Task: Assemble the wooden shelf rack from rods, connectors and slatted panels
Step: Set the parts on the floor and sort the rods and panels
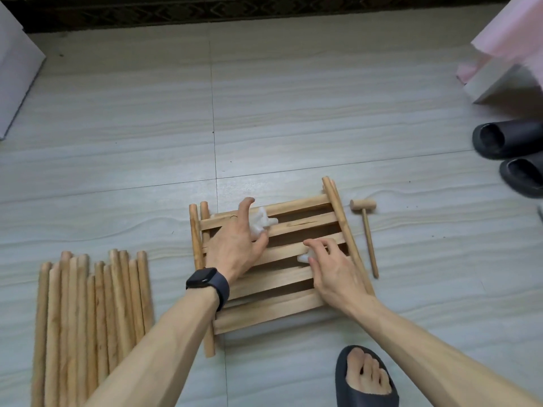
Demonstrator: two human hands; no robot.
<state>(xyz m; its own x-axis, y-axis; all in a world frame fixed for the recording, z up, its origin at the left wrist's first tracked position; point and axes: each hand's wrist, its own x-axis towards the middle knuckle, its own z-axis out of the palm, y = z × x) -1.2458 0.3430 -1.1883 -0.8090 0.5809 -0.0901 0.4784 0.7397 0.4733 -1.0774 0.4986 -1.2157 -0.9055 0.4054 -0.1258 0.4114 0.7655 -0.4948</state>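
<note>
Slats of the panel (279,306) run left to right on the floor (293,113), with side rods (346,230) along its short ends. On top of it, the left hand (235,245) grips a connector cluster (261,220) between thumb and fingers, and the right hand (332,268) pinches a single connector (303,257) at its fingertips. Loose rods (94,304) lie well to the left, long axes pointing away from the person, so the left hand is probably the one to fetch one. A mallet (364,224) lies just right of the panel.
</note>
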